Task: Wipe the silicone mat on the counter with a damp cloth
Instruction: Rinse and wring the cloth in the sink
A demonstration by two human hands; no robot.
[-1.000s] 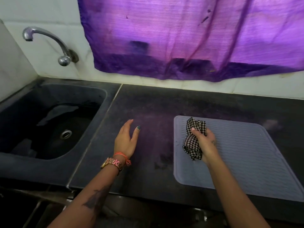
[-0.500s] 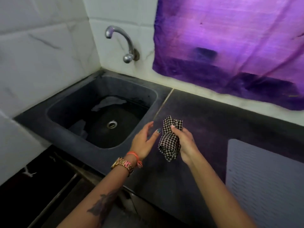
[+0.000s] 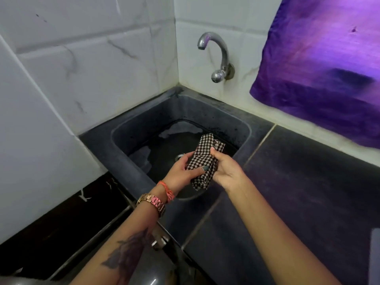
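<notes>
A black-and-white checked cloth [image 3: 203, 155] hangs bunched over the dark sink [image 3: 144, 128]. My left hand [image 3: 183, 170] grips its lower part, thumb across the front. My right hand [image 3: 225, 169] holds the cloth from the right side, thumb pressed near its top. Only a thin pale sliver of the silicone mat [image 3: 375, 256] shows at the right edge of the view, lying on the dark counter [image 3: 308, 192].
A chrome tap [image 3: 218, 56] sticks out of the white tiled wall above the sink's far corner; no water runs from it. The sink's drain [image 3: 179, 156] peeks out just left of the cloth. A purple curtain [image 3: 329, 68] hangs at the upper right.
My right hand has carried the cloth from the mat leftward to above the sink. My left hand has risen off the counter and taken hold of the cloth. The view has swung left.
</notes>
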